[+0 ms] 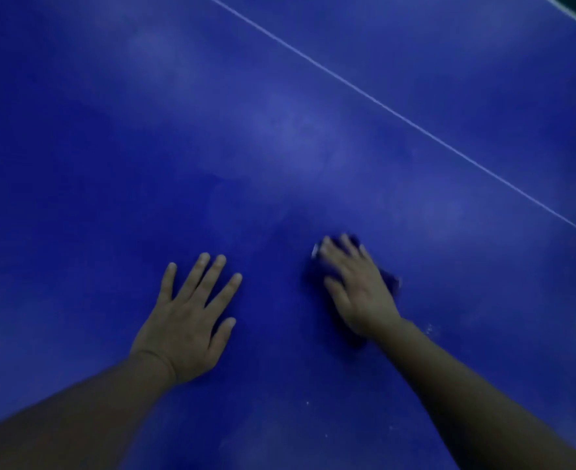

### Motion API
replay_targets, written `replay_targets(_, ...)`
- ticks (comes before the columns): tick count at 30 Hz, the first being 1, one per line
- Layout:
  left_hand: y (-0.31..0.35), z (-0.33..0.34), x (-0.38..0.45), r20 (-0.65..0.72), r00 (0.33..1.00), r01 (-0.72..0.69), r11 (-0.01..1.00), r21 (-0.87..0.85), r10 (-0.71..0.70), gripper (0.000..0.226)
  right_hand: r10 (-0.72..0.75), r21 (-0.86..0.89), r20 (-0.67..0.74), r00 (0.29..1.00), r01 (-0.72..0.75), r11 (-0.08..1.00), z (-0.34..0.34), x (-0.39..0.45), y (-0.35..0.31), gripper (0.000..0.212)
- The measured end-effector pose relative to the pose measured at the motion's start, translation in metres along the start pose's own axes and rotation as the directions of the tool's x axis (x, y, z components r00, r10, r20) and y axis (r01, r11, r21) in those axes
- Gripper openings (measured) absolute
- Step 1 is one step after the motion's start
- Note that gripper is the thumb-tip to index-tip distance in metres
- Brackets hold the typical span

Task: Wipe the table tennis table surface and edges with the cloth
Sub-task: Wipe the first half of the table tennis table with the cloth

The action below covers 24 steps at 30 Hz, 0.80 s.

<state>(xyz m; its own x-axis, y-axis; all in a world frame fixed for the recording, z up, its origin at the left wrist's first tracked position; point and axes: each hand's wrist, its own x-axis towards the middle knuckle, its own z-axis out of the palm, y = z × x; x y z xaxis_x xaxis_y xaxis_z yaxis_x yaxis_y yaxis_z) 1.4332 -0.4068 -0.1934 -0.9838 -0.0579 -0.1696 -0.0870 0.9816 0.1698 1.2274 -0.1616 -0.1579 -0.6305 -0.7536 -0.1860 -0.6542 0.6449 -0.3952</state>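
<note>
Left hand (191, 320) flat on the blue tabletop (110, 164), fingers (212, 276) straight and spread apart, holding nothing, seemingly braced for support. Right hand (354, 286) pressed down on a dark blue cloth (390, 278), fingers extended and lying over the bunched fabric rather than wrapped round it; whether the thumb tucks under an edge, impossible to tell. Cloth on the tabletop directly beneath that palm, only its fringes showing past the hand, blurred at the rim. White centre line (391, 111) running diagonally across the far side, well apart from both hands. Pale hazy patches (290, 130) ahead of the cloth, likely dust or smear not yet reached; small white specks (429, 329) just beside the right wrist.

Risks from here, as a judgement only: cloth nearly the same colour as the surface, so easy to lose track of covered ground and leave streaks. A flat press without a real grip may let the fabric slide out or ball up under the palm. Specks near the wrist likely to be missed or dragged by the forearm. Weight on the left palm may leave a fresh print on wiped surface. Edges not yet tackled.
</note>
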Motion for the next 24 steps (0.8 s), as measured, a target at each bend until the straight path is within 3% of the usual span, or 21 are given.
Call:
replay_targets(2,-0.001,-0.003,0.001,0.021,1.0,-0.006,1.0,-0.01,0.006,0.067,0.157,0.031,-0.103,0.982,-0.155,0.987,0.006,0.031,-0.018,0.054)
replay_targets(4,-0.001,-0.006,0.001,0.046,0.999,-0.001,1.0,-0.013,0.002,0.068,0.171,0.035,-0.132,0.976,-0.168,0.985,0.018,0.042,-0.041,0.055)
replay_targets(7,0.0,-0.008,0.0,0.072,0.997,-0.001,1.0,-0.007,0.002,0.07,-0.033,0.007,-0.032,0.999,0.033,0.999,0.038,0.001,-0.07,0.056)
replay_targets(10,-0.001,-0.009,-0.002,0.084,0.996,-0.004,1.0,-0.017,0.005,0.071,-0.264,-0.016,0.131,0.956,0.268,0.963,0.045,-0.059,-0.065,0.056)
replay_targets(12,-0.001,-0.01,-0.002,0.085,0.996,-0.012,1.0,-0.025,0.014,0.073,-0.313,-0.02,0.181,0.932,0.322,0.947,0.034,-0.066,-0.046,0.056)
replay_targets(14,-0.002,-0.01,-0.003,0.085,0.996,-0.018,0.999,-0.047,0.022,0.073,-0.201,0.011,0.152,0.968,0.202,0.979,0.025,-0.054,-0.038,0.056)
replay_targets(16,-0.004,-0.011,-0.003,0.094,0.995,-0.038,0.997,-0.061,0.044,0.071,-0.022,0.023,0.037,0.999,0.021,1.0,0.025,-0.035,-0.048,0.058)
replay_targets(19,-0.01,-0.012,-0.003,0.144,0.986,-0.078,0.997,-0.03,0.082,0.068,0.164,0.033,-0.071,0.984,-0.162,0.986,0.042,-0.031,-0.082,0.062)
replay_targets(24,-0.019,-0.012,-0.044,0.131,0.972,-0.203,0.977,0.06,0.194,0.069,-0.107,0.044,0.075,0.991,0.104,0.994,0.082,-0.106,-0.139,0.057)
